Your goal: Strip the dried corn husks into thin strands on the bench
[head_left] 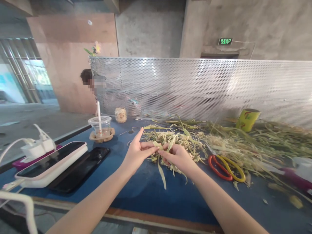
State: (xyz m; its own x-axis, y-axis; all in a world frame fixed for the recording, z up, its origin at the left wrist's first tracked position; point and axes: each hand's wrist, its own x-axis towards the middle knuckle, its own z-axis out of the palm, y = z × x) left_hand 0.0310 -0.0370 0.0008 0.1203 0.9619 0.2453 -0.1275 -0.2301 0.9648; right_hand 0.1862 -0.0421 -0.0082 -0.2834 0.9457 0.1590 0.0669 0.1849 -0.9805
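Observation:
Above the blue tabletop, my left hand (pixel 136 152) and my right hand (pixel 179 158) meet, fingertips almost touching. Both pinch a narrow pale-green dried leaf strip (pixel 162 175); one end dangles below the fingers, and short ends poke up between them. One finger of my left hand sticks upward, off the strip. My right fingers are curled, partly hiding what they grip. Just behind the hands lies a heap of dried plant strips (pixel 195 144). Scissors (pixel 228 166) with a red and a yellow handle rest right of my right hand, blades partly under the strips.
Left are a white-cased phone (pixel 58 159), a black phone (pixel 80 169), a power strip (pixel 18 162) with chargers, and a plastic cup (pixel 106 123) with a straw. A small jar (pixel 121 115), green can (pixel 247 120) and perforated metal screen (pixel 158 81) stand behind; a person is beyond.

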